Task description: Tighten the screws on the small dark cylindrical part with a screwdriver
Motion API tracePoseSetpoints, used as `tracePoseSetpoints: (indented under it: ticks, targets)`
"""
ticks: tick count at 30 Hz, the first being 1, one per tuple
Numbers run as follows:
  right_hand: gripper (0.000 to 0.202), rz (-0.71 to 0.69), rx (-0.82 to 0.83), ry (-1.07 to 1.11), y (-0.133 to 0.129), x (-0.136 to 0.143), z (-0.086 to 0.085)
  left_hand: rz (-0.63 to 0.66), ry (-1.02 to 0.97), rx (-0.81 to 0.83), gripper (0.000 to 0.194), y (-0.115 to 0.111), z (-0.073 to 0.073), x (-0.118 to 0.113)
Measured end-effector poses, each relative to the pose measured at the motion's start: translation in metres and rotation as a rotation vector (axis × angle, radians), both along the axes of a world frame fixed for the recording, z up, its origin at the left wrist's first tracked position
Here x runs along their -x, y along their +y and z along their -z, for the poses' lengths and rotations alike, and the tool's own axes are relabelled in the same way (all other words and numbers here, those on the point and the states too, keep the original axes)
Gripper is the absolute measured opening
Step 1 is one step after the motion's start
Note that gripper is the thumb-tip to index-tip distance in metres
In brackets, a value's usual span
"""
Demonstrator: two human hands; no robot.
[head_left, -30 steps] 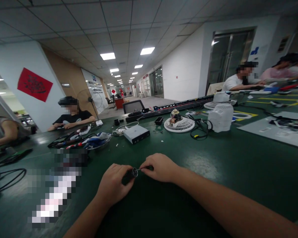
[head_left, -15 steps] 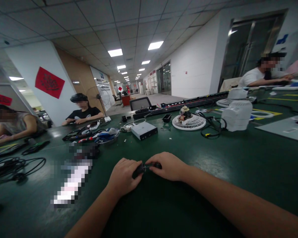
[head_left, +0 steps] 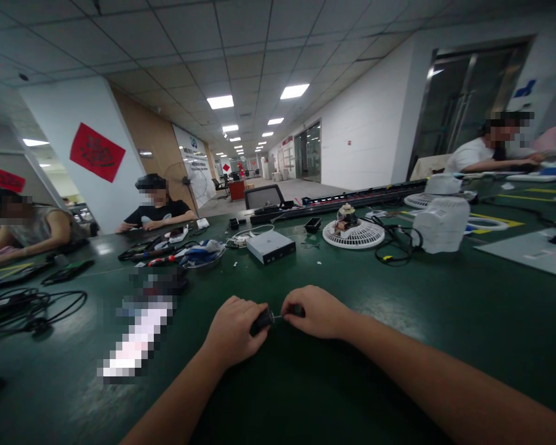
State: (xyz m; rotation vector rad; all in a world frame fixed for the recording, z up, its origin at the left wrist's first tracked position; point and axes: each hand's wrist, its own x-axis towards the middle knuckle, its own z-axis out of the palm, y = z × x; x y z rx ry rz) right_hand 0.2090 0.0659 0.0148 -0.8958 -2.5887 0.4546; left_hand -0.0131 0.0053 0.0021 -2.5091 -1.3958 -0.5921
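Note:
Near the middle of the green table, my left hand is wrapped round a dark cylindrical part, whose round end faces right. My right hand pinches a small tool with a dark handle. A thin metal shaft runs from its fingers to the end of the cylindrical part. Whether the shaft's tip touches that part or sits inside it is too small to tell. Beyond my hands lies a silver and black box-shaped drive.
Behind stand a white fan grille with a motor, a black tray and a white housing. Black cables and a tool pile lie left. People sit at the left, far left-centre and right.
My right hand has shifted slightly right, away from my left hand, and more of the cylindrical part's end shows. The camera view has tilted and shifted a little.

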Motion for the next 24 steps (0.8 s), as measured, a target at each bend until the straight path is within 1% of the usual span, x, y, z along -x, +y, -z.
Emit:
tracePoseSetpoints:
  ticks: [4,9,12,15,18,21,24]
  targets:
    - [0.018,-0.046,0.09,0.07,0.0042,-0.0021,0.0031,0.008,-0.008,-0.002,0.031,0.0006,0.001,0.0017]
    - [0.018,-0.07,0.074,0.106,0.0037,-0.0002,0.003,0.029,-0.001,-0.015,0.031,0.0007,0.0025,0.0033]
    - [0.019,-0.012,0.022,0.114,0.0014,0.0023,0.0007,0.034,-0.003,-0.05,0.031,0.001,0.0025,0.0036]
    - [0.019,0.063,-0.023,0.039,-0.0002,0.0036,-0.0012,0.02,0.004,-0.084,0.029,0.0015,0.0024,0.0033]
    - [0.019,0.043,-0.017,0.003,-0.0014,0.0031,-0.0024,0.015,0.005,-0.081,0.029,0.0012,0.0013,0.0026]
    - [0.019,-0.008,0.027,0.062,-0.0018,0.0026,-0.0031,0.039,-0.005,-0.068,0.03,0.0002,-0.0003,0.0021]
    - [0.019,0.061,0.043,0.076,-0.001,0.0032,-0.0024,0.04,-0.004,-0.068,0.029,0.0002,-0.0004,0.0021]
